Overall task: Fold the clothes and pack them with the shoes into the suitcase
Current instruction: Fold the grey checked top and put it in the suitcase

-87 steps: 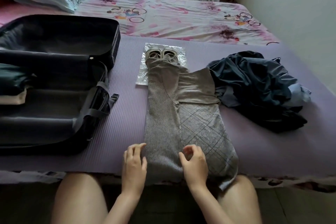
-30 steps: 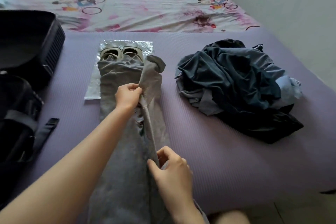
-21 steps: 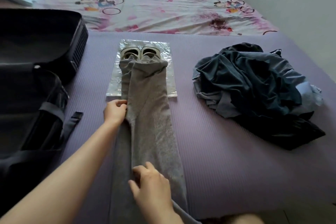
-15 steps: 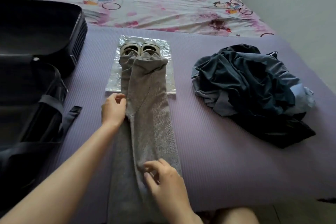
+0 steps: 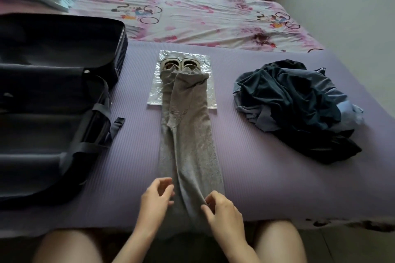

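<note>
Garment (image 5: 188,145), grey knit, is now laid as a narrow lengthwise strip down the purple mat (image 5: 267,177) on the bed. Its far end is draped over the shoes (image 5: 180,64), which sit on a silvery bag (image 5: 205,74); its near end hangs over the mat's edge toward the person's knees.

Change noted: a few seconds ago the piece lay wider, with a checked panel showing. That panel is now folded under and the strip is roughly half the width. Half a second ago the left hand was set midway up the left edge; it has been drawn back to the near end.

Left hand (image 5: 155,200): just beside the strip's left edge, fingers loosely curled and spread, nothing held. Right hand (image 5: 223,213): resting on the right edge of the near end, fingers bent onto the cloth. Whether cloth is pinched cannot be told.

Judgement: lengthwise folding appears finished, and a crosswise fold from the near end is likely to be started. The far end must be lifted off the shoes in that fold.

Suitcase (image 5: 53,102) lies open at left. The pile of dark clothes (image 5: 295,109) at right is still unfolded, so much of the task remains.
</note>
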Demonstrator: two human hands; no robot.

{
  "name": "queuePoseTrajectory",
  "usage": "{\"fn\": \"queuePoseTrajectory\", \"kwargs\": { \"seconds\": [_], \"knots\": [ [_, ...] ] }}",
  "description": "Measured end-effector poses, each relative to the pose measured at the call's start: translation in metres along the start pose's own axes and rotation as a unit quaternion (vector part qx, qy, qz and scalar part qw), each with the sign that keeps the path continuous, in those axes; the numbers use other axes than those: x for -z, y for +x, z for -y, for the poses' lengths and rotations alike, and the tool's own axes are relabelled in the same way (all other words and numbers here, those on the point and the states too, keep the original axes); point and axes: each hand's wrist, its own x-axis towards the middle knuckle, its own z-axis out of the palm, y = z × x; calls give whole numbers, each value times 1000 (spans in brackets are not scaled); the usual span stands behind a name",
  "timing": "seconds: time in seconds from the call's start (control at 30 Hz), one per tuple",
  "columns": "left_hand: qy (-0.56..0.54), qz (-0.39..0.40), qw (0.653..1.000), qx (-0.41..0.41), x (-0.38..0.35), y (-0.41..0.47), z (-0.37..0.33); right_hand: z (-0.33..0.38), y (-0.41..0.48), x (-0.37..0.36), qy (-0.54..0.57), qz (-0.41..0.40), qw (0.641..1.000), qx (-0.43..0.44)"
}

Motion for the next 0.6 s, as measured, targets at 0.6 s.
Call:
{"fn": "queuePoseTrajectory", "kwargs": {
  "seconds": [0.6],
  "knots": [
    [45,-71,996,-13,-28,-61,23,-33,-31,-10,140,-18,988,-59]
  ]
}}
